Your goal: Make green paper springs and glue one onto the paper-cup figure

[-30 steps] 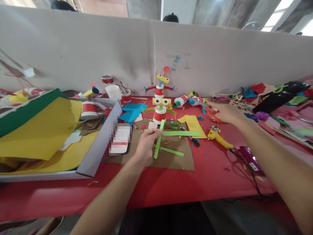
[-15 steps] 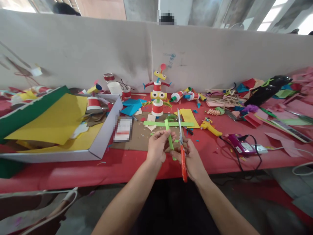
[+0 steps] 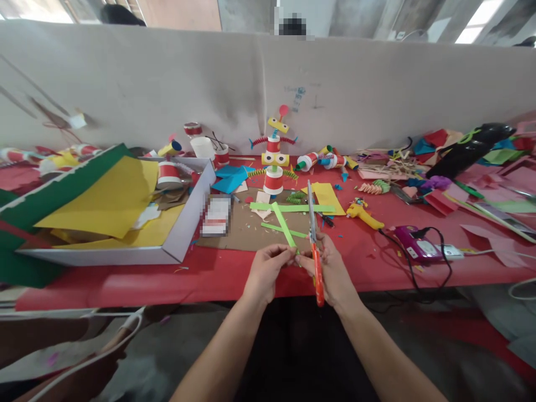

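Note:
My left hand (image 3: 269,269) pinches the near end of a light green paper strip (image 3: 283,224), which points away from me over the brown cardboard (image 3: 234,237). My right hand (image 3: 329,265) grips scissors with orange handles (image 3: 319,276), blades pointing away. Its fingertips also touch the strip's near end, close to my left fingers. Beyond them, a long green strip (image 3: 293,208) and a thinner green strip (image 3: 272,226) lie on the cardboard. Behind these stands a paper-cup figure (image 3: 273,181) with yellow eye bands and coiled paper arms.
A white box (image 3: 173,245) with yellow paper stands at left, a blurred-out card (image 3: 216,216) beside it. To the right lie a yellow glue gun (image 3: 365,215), a purple power box (image 3: 414,241) with cables, and paper scraps. A grey partition (image 3: 167,84) rises behind.
My hands have drawn nearer to me, and my left fingers have shifted to the strip's near end. More of the strip now shows, and the thin strip on the cardboard is uncovered.

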A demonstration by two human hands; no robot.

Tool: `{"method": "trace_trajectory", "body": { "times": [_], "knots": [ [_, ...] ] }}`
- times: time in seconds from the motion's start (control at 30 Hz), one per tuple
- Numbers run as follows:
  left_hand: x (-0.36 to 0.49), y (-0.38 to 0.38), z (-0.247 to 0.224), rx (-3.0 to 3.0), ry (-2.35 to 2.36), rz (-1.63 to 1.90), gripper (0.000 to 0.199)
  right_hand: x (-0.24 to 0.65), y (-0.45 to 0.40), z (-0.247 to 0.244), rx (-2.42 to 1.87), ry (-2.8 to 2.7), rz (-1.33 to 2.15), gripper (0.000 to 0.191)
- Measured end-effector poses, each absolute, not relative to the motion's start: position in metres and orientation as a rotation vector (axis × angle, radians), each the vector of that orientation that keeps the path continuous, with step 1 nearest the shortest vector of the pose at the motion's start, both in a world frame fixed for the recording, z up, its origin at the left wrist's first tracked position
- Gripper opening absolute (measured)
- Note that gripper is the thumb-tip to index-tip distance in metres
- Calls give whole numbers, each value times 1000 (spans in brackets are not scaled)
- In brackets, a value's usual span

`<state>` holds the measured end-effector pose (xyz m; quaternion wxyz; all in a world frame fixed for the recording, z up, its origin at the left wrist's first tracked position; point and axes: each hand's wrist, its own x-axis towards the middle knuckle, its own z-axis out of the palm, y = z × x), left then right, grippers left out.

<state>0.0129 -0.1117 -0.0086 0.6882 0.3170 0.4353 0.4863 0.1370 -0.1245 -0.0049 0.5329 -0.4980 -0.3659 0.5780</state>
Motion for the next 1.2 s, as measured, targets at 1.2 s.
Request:
{"method": "trace_trajectory", "body": {
  "times": [1.2],
  "knots": [
    [-8,-110,14,512,854,1339,16,174,-177,-7,-1559,-1914,565,49]
  ]
}}
